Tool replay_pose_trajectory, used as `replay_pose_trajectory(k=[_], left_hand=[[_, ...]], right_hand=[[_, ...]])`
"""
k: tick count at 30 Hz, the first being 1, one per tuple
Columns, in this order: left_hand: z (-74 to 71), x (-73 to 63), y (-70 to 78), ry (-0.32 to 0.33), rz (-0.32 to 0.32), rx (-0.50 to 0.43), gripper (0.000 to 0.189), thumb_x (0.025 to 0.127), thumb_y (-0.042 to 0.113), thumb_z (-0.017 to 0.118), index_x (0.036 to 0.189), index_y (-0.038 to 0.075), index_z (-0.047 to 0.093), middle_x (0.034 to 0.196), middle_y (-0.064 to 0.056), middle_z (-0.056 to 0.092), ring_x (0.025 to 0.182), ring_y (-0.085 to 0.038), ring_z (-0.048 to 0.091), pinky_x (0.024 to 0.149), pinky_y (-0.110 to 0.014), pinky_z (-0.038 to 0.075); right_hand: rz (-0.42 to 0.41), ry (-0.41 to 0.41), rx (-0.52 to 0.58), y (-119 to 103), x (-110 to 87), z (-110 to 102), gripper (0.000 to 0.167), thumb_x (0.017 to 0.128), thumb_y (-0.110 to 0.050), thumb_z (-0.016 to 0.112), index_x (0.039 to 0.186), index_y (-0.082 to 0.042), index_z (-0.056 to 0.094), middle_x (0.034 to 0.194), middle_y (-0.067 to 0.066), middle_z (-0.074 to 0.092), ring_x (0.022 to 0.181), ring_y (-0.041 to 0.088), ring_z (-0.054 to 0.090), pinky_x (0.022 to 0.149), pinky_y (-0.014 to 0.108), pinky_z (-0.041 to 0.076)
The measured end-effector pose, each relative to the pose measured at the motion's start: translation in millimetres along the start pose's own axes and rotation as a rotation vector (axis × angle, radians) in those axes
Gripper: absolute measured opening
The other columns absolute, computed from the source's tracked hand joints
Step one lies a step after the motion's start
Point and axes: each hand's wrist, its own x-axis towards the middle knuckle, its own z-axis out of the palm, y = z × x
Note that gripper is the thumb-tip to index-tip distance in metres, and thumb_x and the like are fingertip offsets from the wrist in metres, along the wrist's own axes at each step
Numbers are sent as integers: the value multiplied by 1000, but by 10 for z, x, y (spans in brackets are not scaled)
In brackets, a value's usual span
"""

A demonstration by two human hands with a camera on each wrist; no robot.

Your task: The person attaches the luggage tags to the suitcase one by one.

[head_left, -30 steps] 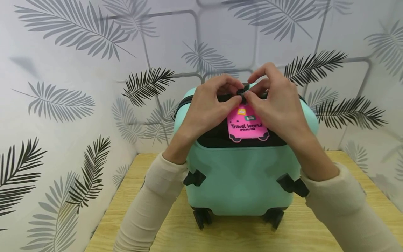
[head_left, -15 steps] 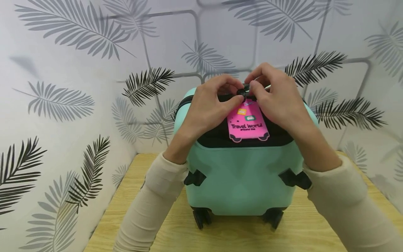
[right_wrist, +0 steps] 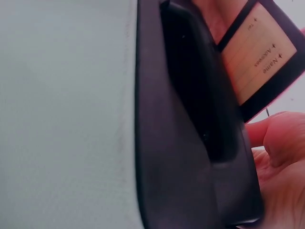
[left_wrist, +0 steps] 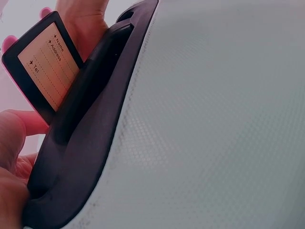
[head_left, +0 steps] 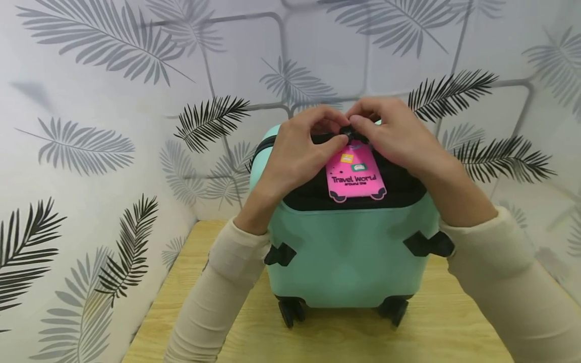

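Note:
A mint-green suitcase (head_left: pixel 349 257) stands with its black handle (left_wrist: pixel 97 81) on top. From that handle hangs a pink luggage tag (head_left: pixel 355 176) printed "Travel World", by a small black strap (head_left: pixel 348 132). My left hand (head_left: pixel 299 151) pinches the strap just above the tag between thumb and fingers. My right hand (head_left: pixel 401 136) pinches the strap's upper end, its fingertips close to the left ones. Fingers hide most of the strap, so its fastening cannot be made out. In the left wrist view the tag's back shows a card (left_wrist: pixel 50 64) with Name, Address and Tel lines.
The suitcase's black wheels (head_left: pixel 290 311) rest on a light wooden table (head_left: pixel 227 322). Black angular pieces (head_left: pixel 280 254) stick out at both sides of its body. Behind stands a pale wall (head_left: pixel 327 55) with a leaf pattern.
My right hand has let go beside the tag's top, shifted up and left, and now pinches the strap's upper end. The left hand keeps its hold; the tag barely moves.

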Motion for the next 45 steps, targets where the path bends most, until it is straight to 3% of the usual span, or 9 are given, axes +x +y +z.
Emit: replay_pose_trajectory(k=[11,19,24,32,38,45], left_hand=[[-48,18,-25,39,57,3,16,93,10,73,109,9,74,106,-1,70,98,-10,66,98,-23,51],[-28,54,-31,78,90,-6,9,95,6,70,103,6,74,100,-4,72,93,-11,68,94,-23,54],[-18,57,-43,87,89,-17,8,95,6,69,101,5,74,98,-5,72,92,-12,69,93,-23,54],[19,16,-55,49,112,3,17,93,9,76,109,5,73,103,-4,69,98,-15,65,97,-27,52],[7,-2,-55,43,113,23,19,93,11,77,111,7,73,104,-3,68,100,-16,63,98,-27,51],[-8,-49,-65,25,89,-24,16,94,9,76,110,7,73,104,-2,69,98,-13,65,101,-21,50]], right_hand=[[82,-39,88,-42,133,-75,26,103,-23,65,112,-1,75,102,8,68,99,20,52,78,28,43],[45,49,48,-58,178,-8,25,106,-19,59,112,2,73,103,11,69,92,21,53,74,29,42],[22,86,74,-42,191,51,25,107,-17,57,114,1,72,111,14,69,97,20,56,78,29,43],[2,113,192,57,130,51,20,104,-15,63,112,-1,75,99,5,73,93,21,62,79,27,47],[15,118,185,65,80,51,21,102,-16,66,116,-5,77,102,2,77,97,18,64,83,26,49],[13,150,166,75,6,89,18,99,-19,72,112,-9,79,100,5,76,103,15,61,83,29,45]])
